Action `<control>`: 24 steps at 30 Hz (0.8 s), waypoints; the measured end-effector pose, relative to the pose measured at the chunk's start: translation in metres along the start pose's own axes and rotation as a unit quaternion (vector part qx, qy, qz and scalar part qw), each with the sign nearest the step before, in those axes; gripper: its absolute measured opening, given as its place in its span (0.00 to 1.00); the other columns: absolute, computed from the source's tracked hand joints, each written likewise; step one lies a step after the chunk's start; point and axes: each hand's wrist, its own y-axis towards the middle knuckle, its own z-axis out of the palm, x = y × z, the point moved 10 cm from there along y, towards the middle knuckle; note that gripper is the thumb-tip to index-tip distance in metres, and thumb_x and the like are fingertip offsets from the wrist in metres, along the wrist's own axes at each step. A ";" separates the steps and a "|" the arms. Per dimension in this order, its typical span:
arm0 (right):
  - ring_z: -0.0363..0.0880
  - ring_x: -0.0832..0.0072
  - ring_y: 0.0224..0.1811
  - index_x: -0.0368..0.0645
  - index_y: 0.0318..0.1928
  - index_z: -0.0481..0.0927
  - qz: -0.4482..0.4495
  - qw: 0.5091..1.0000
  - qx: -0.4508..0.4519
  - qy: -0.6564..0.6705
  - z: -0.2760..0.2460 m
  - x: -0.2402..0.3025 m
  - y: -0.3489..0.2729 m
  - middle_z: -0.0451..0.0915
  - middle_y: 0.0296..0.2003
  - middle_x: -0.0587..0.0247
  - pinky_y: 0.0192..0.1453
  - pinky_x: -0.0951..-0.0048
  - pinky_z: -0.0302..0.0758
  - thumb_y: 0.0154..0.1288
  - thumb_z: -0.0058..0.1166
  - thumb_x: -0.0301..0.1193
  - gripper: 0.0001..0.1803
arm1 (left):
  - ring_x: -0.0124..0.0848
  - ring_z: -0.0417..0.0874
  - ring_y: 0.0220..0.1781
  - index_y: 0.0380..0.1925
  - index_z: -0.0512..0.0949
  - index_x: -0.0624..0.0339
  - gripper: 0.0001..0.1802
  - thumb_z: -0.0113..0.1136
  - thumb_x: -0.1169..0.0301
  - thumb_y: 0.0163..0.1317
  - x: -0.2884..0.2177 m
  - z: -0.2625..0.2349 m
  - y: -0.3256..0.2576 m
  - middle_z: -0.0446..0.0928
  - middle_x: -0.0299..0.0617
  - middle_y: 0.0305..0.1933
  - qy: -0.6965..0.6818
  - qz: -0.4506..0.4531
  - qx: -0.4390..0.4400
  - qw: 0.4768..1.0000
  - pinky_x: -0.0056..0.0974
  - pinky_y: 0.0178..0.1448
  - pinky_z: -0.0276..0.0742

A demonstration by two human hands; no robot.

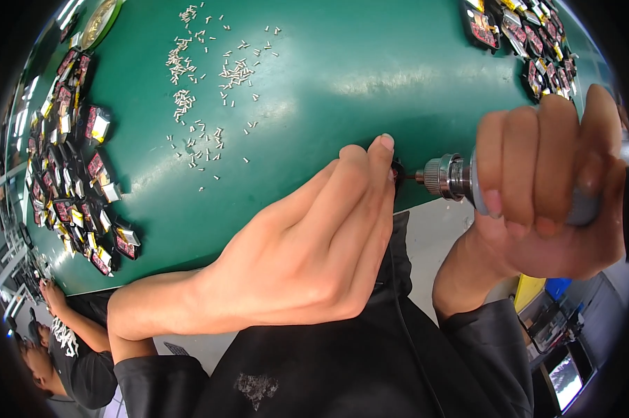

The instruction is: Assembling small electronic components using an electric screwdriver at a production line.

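My right hand (pixel 544 174) is wrapped around an electric screwdriver (pixel 445 177), held nearly level with its bit pointing left. The bit's tip meets a small dark part (pixel 398 172) at the table's near edge. Closed fingertips of my left hand (pixel 304 244) pinch this part, and they hide most of it, so its kind does not show. Beyond my left hand, many small silvery screws (pixel 238 72) lie scattered in loose clusters on the green table (pixel 342 42).
Black housings with reddish circuit boards and white-and-yellow pieces (pixel 98 124) crowd the left side. More such housings (pixel 481 29) lie at the far right. A green-rimmed dish (pixel 104 28) stands at the far left. Another person (pixel 84 355) sits at lower left, a hand at the table.
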 end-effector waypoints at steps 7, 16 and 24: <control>0.59 0.84 0.12 0.46 0.35 0.64 0.027 0.995 0.076 -0.056 0.019 -0.003 0.016 0.62 0.13 0.75 0.24 0.79 0.64 0.70 0.40 0.37 0.09 | 0.45 0.77 0.40 0.35 0.76 0.83 0.20 0.59 0.83 0.36 -0.001 0.000 0.003 0.77 0.64 0.44 -0.008 0.005 0.018 1.000 0.38 0.38 0.80; 0.60 0.81 0.04 0.44 0.19 0.67 0.005 0.981 0.117 0.156 0.029 -0.016 0.027 0.68 0.07 0.71 0.09 0.79 0.61 0.53 0.59 0.25 0.14 | 0.40 0.78 0.44 0.34 0.78 0.79 0.18 0.58 0.75 0.42 0.008 -0.007 -0.007 0.77 0.58 0.43 -0.083 -0.052 0.066 0.993 0.36 0.49 0.78; 0.62 0.81 0.04 0.42 0.26 0.66 -0.141 0.961 -0.001 0.238 -0.011 0.034 0.003 0.65 0.07 0.68 0.10 0.81 0.67 0.55 0.55 0.20 0.10 | 0.45 0.79 0.47 0.45 0.75 0.69 0.23 0.61 0.82 0.43 0.079 -0.107 -0.084 0.77 0.52 0.47 -0.011 -0.257 -0.049 0.965 0.43 0.48 0.77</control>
